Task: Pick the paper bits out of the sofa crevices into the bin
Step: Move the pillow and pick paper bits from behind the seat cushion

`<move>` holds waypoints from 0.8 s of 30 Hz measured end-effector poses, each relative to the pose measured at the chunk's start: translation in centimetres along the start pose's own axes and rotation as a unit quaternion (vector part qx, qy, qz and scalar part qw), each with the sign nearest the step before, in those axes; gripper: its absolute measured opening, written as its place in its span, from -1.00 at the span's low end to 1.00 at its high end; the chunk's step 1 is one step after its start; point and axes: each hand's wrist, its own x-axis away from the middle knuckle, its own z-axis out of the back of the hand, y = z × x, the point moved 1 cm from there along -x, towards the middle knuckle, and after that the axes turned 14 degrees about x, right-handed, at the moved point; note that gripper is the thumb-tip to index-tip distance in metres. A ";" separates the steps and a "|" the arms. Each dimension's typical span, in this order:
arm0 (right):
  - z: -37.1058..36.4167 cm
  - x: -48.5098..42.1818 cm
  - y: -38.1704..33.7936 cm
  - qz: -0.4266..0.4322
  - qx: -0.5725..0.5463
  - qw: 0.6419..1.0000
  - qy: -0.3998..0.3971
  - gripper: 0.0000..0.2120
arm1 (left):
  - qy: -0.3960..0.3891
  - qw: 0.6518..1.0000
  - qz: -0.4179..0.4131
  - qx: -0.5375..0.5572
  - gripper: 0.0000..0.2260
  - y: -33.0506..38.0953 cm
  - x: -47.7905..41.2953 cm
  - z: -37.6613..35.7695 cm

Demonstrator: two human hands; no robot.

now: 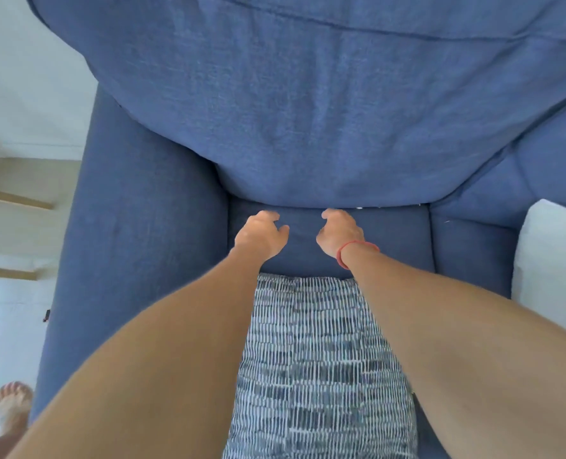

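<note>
A blue sofa fills the view, its seat cushion (391, 236) meeting the big back cushion (308, 111) along a dark crevice. Small white paper bits (360, 208) peek out of that crevice, and another speck (447, 221) lies by the right-hand gap. My left hand (261, 235) reaches over the seat with its fingers curled and apart, holding nothing visible. My right hand (339, 231), with a red band at the wrist, hovers close to the crevice, fingers bent downward; its fingertips are hidden. No bin is in view.
A patterned blue-and-white cushion (318, 366) lies on the seat between my forearms. A white cushion (553, 263) rests on the right. The sofa's left arm (125, 243) borders pale floor with wooden legs (16, 198) and my sandalled foot (11, 404).
</note>
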 end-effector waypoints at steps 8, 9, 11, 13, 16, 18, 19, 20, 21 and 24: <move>-4.8 -7.7 3.0 0.021 -0.013 0.999 -0.042 -0.40 | -0.060 0.994 -0.025 -0.085 -0.55 -1.0 -6.4 -6.7; -5.3 -8.6 3.1 0.028 -0.018 0.999 -0.041 -0.35 | -0.065 0.992 -0.045 -0.099 -0.55 -0.9 -7.3 -7.3; -6.0 -10.1 3.3 0.039 -0.033 0.998 -0.046 -0.26 | -0.066 0.986 -0.086 -0.126 -0.55 -0.5 -8.8 -8.1; -6.5 -11.5 3.5 0.044 -0.033 0.997 -0.058 -0.19 | -0.059 0.981 -0.109 -0.147 -0.55 -0.1 -10.3 -8.7; -6.7 -13.4 4.1 0.059 -0.005 0.996 -0.061 -0.18 | -0.061 0.982 -0.102 -0.150 -0.54 -0.2 -11.7 -9.4; -6.3 -14.3 4.8 0.071 0.014 0.995 -0.065 -0.21 | -0.064 0.978 -0.106 -0.165 -0.54 -0.4 -12.1 -10.0; -6.2 -14.6 5.1 0.072 0.023 0.995 -0.066 -0.22 | -0.064 0.976 -0.108 -0.178 -0.54 -0.5 -12.3 -10.2; -6.1 -14.9 5.3 0.072 0.031 0.995 -0.068 -0.23 | -0.065 0.974 -0.106 -0.191 -0.54 -0.5 -12.5 -10.2; -6.1 -15.1 5.4 0.072 0.037 0.994 -0.071 -0.24 | -0.070 0.971 -0.102 -0.202 -0.54 -0.6 -12.8 -10.2; -6.1 -15.7 5.2 0.075 0.062 0.992 -0.086 -0.25 | -0.089 0.964 -0.080 -0.236 -0.54 -0.5 -13.5 -10.2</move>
